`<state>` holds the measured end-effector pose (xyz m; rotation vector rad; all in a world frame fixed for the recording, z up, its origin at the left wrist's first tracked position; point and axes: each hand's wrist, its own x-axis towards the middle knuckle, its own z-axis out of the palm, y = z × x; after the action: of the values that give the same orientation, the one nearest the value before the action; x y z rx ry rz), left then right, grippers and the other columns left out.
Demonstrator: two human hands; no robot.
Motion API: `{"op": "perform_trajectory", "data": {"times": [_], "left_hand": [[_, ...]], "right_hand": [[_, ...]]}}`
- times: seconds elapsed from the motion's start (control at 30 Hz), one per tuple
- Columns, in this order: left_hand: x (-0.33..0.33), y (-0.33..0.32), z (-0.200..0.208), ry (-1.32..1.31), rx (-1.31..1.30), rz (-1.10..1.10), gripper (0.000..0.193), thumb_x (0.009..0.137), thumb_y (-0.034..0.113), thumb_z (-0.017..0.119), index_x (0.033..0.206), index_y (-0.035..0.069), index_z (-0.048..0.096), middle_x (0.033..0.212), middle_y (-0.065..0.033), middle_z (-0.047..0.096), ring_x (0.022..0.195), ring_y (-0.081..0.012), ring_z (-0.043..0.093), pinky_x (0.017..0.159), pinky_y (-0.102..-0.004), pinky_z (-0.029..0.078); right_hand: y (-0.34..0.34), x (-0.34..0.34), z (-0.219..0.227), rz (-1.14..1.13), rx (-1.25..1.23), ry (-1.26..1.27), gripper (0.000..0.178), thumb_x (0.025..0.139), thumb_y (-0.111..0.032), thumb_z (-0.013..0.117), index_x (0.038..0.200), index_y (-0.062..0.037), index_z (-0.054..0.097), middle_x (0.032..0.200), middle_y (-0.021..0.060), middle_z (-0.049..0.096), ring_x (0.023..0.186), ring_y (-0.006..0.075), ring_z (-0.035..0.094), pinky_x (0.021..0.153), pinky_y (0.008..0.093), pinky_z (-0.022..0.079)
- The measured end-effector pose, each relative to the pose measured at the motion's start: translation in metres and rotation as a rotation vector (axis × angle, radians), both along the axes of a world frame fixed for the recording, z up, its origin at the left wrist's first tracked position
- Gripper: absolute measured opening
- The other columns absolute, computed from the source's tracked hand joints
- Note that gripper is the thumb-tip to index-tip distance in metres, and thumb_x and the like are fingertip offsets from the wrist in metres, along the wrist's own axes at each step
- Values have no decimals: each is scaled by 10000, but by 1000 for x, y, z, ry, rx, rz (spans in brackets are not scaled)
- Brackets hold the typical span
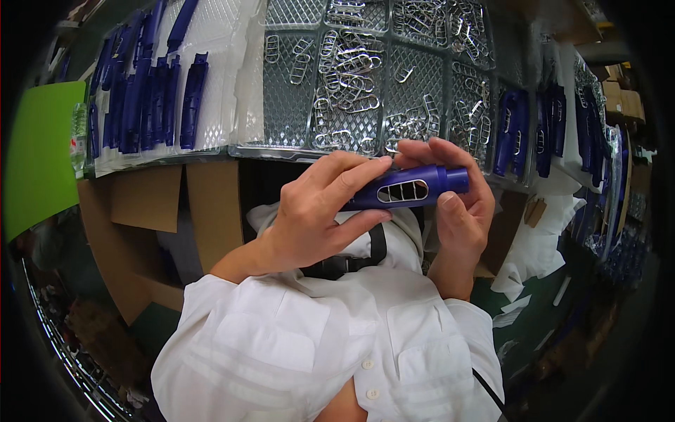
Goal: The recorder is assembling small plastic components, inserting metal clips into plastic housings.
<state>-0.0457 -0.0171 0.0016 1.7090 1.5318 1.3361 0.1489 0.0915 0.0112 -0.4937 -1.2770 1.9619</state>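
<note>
A dark blue tube-shaped plastic housing (437, 181) lies level across my hands in front of my chest. Set in its side is a shiny oval chrome frame with cross bars (402, 192), around a dark opening. My left hand (313, 204) is closed on the housing's left end, thumb below and fingers above. At the narrower right end, my right hand (467, 211) curls around with its thumb against the near side and its fingers behind. Just beyond my hands, loose chrome frames (351, 63) fill parts of a clear compartment tray (281, 151).
Several blue half-shells (140, 105) lie on a white sheet at the left, beside a bottle (77, 141) and a green panel (43, 155). More blue housings (512, 133) with chrome frames lie right of the tray. An open cardboard box (116, 246) stands below the table edge.
</note>
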Motion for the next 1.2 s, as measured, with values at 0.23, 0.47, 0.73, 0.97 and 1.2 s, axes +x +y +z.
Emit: {"op": "perform_trajectory", "data": {"times": [0.23,0.47,0.73,0.97,1.2], "left_hand": [[0,0,5,32,42,96,634,724,90,926,1287,5,648,1114,-184,689,952,-302,719,805,-352,595],[-5,0,3,25,15,97,626,741,78,915,1293,-4,632,1134,-192,686,968,-298,719,819,-350,592],[-3,5,5,5,12,137,564,757,125,905,1254,25,659,1091,-157,697,917,-293,732,759,-346,613],[-3,6,6,-21,-13,104,560,773,127,902,1257,0,651,1112,-176,697,939,-299,732,783,-346,611],[1,3,7,-60,4,41,573,796,124,884,1295,0,631,1153,-196,695,948,-319,731,795,-360,618]], "right_hand": [[5,-9,1,-66,-52,-14,652,966,-236,682,1471,97,438,1324,330,623,1192,377,664,1055,484,514],[16,-14,-8,-50,-14,8,594,994,-205,670,1467,79,452,1323,314,632,1188,365,666,1040,471,526],[22,-17,-7,-47,-58,-8,584,984,-202,681,1452,75,470,1313,306,642,1175,348,675,1025,452,536],[24,-16,-8,-62,-83,-56,589,985,-234,683,1448,66,479,1306,280,660,1159,317,685,966,389,552],[29,-14,-12,-81,-121,-74,613,998,-281,672,1456,73,468,1300,286,661,1125,305,699,954,380,555]]}}
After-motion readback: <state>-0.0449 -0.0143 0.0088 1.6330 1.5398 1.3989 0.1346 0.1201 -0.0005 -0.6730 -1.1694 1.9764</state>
